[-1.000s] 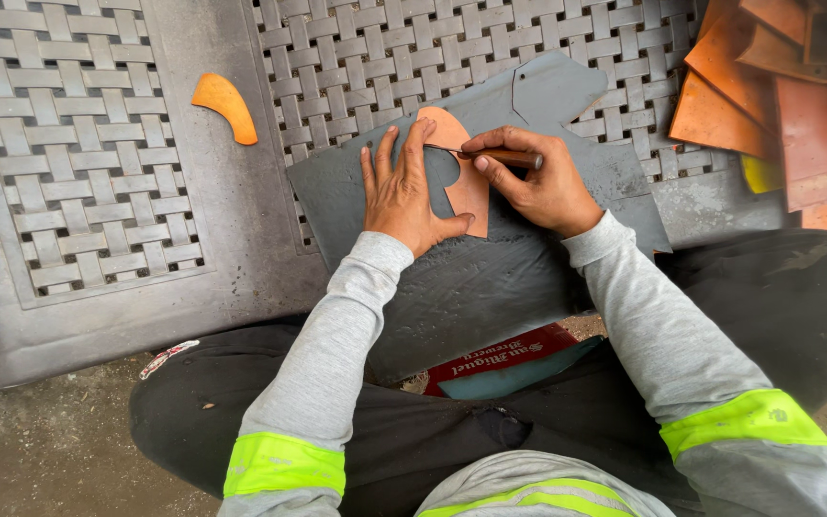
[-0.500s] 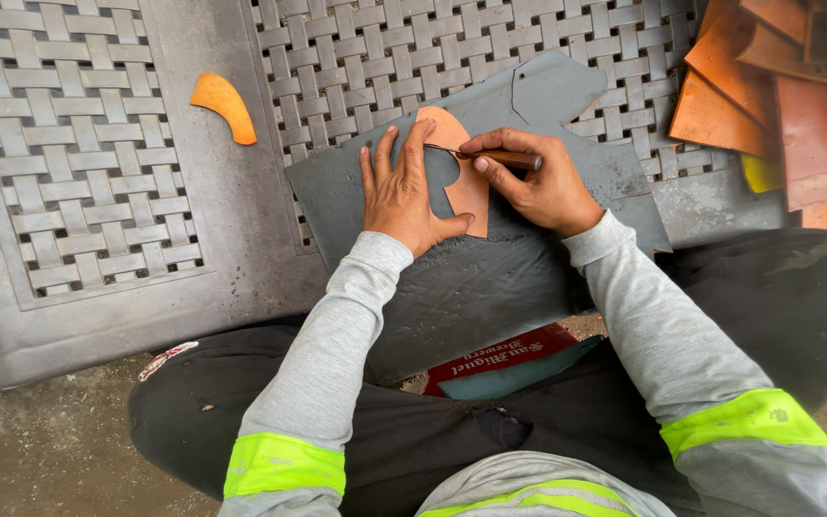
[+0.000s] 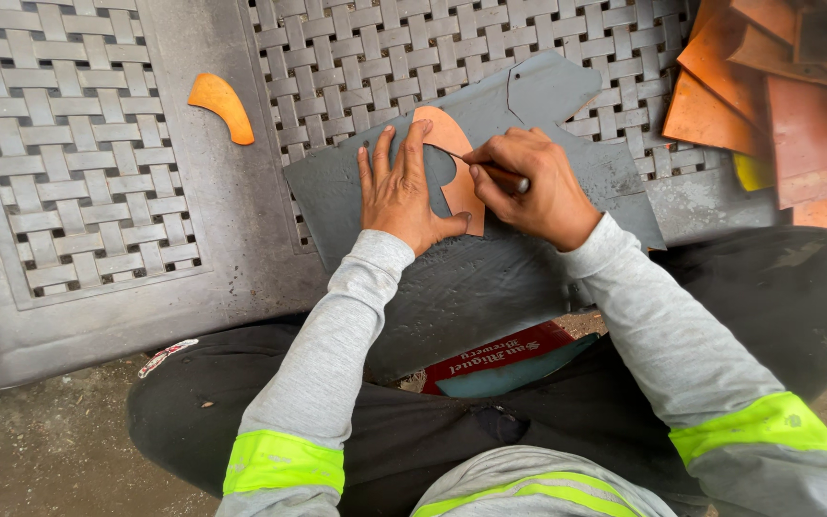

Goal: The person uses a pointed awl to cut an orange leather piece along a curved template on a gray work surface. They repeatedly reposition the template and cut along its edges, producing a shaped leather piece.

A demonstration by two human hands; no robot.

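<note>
In the head view, an orange template [image 3: 452,163] is seen lying flat on a dark grey sheet [image 3: 538,144], which rests across the lap and over the woven plastic panels [image 3: 88,172] on the floor. The left hand [image 3: 402,187] is spread flat, its fingers splayed and pressed down on the template to pin it. The right hand [image 3: 528,187], at 3 o'clock from the template, is closed in a pinch around a thin marking tool [image 3: 490,170], whose tip is set against the template's edge. The step in hand is judged to be the tracing of the outline onto the sheet. For the next stroke, steady pressure and a tip kept tight to the edge are called for. A second orange piece [image 3: 222,105] lies well apart at 10 o'clock, and a stack of orange sheets [image 3: 768,105] at 2 o'clock
</note>
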